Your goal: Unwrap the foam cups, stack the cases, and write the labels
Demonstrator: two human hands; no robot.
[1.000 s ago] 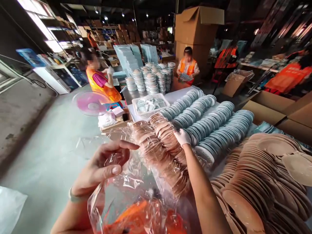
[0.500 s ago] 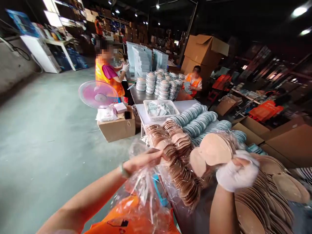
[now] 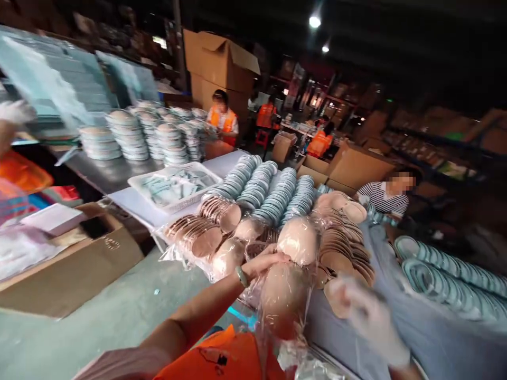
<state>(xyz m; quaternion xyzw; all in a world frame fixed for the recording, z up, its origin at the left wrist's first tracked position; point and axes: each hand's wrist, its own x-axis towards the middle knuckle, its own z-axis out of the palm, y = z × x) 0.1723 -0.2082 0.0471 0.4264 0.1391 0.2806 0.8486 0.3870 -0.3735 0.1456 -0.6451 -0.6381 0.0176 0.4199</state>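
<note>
My left hand [image 3: 266,262], bare with a bracelet at the wrist, reaches to the middle of the table. Its fingers close on a clear plastic bag of beige rounded pads [image 3: 298,240], while another part of the wrapped pads [image 3: 283,303] hangs below the hand towards the table edge. My right hand [image 3: 366,316], in a white glove with bare fingertips, is right of the bag and apart from it. Motion smears its fingers; nothing shows clearly in them. Near it lies a loose beige pad [image 3: 336,301], beside rows of stacked beige pads [image 3: 340,248].
Rows of light-blue rimmed discs [image 3: 273,198] lie behind the pads, with more at right [image 3: 447,279]. A white basket [image 3: 174,203] holds small packets. Round stacks [image 3: 127,134] stand farther back. A cardboard box [image 3: 71,264] is at left. Co-workers sit around, one in stripes [image 3: 382,198].
My view has swung right. The bagged pads that my right hand held up are now at my left hand, and my right hand has moved off lower and to the right of them.
</note>
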